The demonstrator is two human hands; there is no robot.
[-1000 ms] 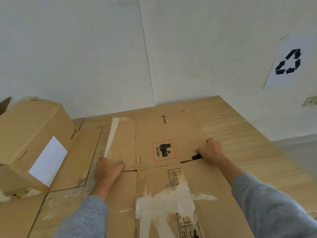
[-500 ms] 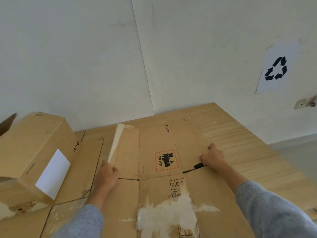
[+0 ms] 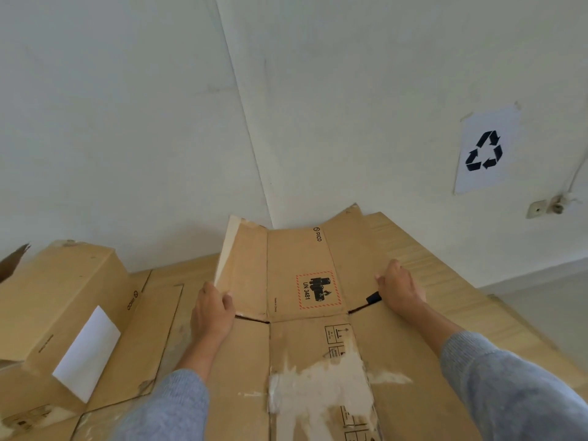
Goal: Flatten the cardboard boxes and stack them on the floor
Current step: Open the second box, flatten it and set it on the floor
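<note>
I see the left hand (image 3: pixel 211 308) gripping the flattened box (image 3: pixel 305 313) flap at 9 o'clock, the right hand (image 3: pixel 399 289) grasping at 3 o'clock.

White paper sheet (image 3: pixel 486 151) with a black recycling symbol, taped to the pale wall (image 3: pixel 350 90) at right, above the wooden floor's (image 3: pixel 423 265) far right edge. Below it and further right, a small wall socket (image 3: pixel 537 210) with a thin white cable (image 3: pixel 577 173) running upward. Vertical wall seam (image 3: pixel 245 122) ending at the floor's far corner.
</note>
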